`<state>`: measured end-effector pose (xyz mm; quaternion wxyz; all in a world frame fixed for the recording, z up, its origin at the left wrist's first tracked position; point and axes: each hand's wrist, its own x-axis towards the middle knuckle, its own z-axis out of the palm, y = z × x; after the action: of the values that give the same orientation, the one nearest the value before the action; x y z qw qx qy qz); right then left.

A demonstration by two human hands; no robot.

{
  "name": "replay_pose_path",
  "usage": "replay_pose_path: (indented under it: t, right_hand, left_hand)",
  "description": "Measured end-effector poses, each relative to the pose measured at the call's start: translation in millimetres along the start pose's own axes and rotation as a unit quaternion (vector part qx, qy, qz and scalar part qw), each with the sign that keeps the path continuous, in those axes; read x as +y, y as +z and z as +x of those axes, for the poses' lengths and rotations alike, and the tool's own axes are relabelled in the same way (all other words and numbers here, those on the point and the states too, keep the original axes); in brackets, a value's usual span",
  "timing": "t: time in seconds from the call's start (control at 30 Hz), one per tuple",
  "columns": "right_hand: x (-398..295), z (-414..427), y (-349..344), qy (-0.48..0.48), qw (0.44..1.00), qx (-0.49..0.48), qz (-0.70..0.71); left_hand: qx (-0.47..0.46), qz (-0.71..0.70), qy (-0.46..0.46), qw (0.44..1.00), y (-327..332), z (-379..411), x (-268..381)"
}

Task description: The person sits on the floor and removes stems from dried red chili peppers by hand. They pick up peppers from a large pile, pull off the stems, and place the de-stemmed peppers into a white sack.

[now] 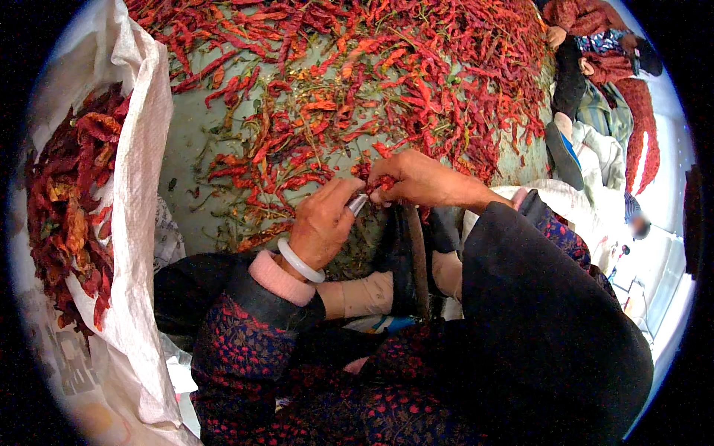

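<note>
My right hand (pixel 415 179) pinches a dried red chilli (pixel 385 182) between thumb and fingers. Close against it, my left hand (pixel 326 220) is bent, its fingertips almost meeting the right ones. A small silvery metal piece (pixel 357 204) shows at the left thumb; whether it is worn or held I cannot tell. What lies between the left fingertips is hidden. Beneath and beyond both hands, loose dried red chillies (pixel 290 150) with stems and crumbs are spread over a grey-green floor (pixel 189 139).
To the left stands an open white woven sack (pixel 142 139) with dried chillies (pixel 78 212) inside. A deep chilli heap (pixel 474 50) covers the far side. Another person (pixel 597 61) sits at the upper right, a shoe (pixel 563 156) extended near the heap. White sacking (pixel 544 192) lies beyond my right forearm.
</note>
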<state>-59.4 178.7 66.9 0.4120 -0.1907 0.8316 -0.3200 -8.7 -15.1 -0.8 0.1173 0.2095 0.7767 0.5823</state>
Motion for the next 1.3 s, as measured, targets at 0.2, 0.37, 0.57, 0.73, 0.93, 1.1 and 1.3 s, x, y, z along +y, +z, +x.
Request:
replay_pose_path:
  t: [0.2,0.37,0.57,0.73,0.93,1.1,1.3]
  right_hand:
    - [-5.2,-0.1,2.6,-0.006,0.996,0.019,-0.086]
    - [-1.9,-1.0,7.3,-0.032,0.995,0.065,-0.074]
    - [-15.1,1.3,2.1,0.001,1.000,0.014,-0.018]
    - [-5.0,-1.0,3.4,-0.015,0.996,-0.078,0.036]
    - [-12.3,-8.6,-15.2,0.024,0.966,-0.077,0.244]
    - [20.5,-37.1,-57.4,-0.029,0.895,0.167,0.412]
    - [49.4,-57.6,-60.1,0.120,0.862,0.286,0.401]
  left_hand:
    - [-0.020,-0.046,-0.070,0.996,7.2,-2.0,-1.6]
    - [-0.035,-0.133,-0.125,0.983,9.4,-1.6,-2.3]
    - [-0.022,-0.050,-0.077,0.996,3.8,-4.2,4.5]
    - [-0.110,-0.009,-0.067,0.992,-6.0,-0.4,16.6]
    - [-0.268,-0.076,0.024,0.960,7.4,-9.0,1.3]
    - [-0.242,-0.100,0.029,0.965,1.6,-5.4,-1.3]
    - [-0.210,-0.096,0.040,0.972,3.7,-7.6,-9.1]
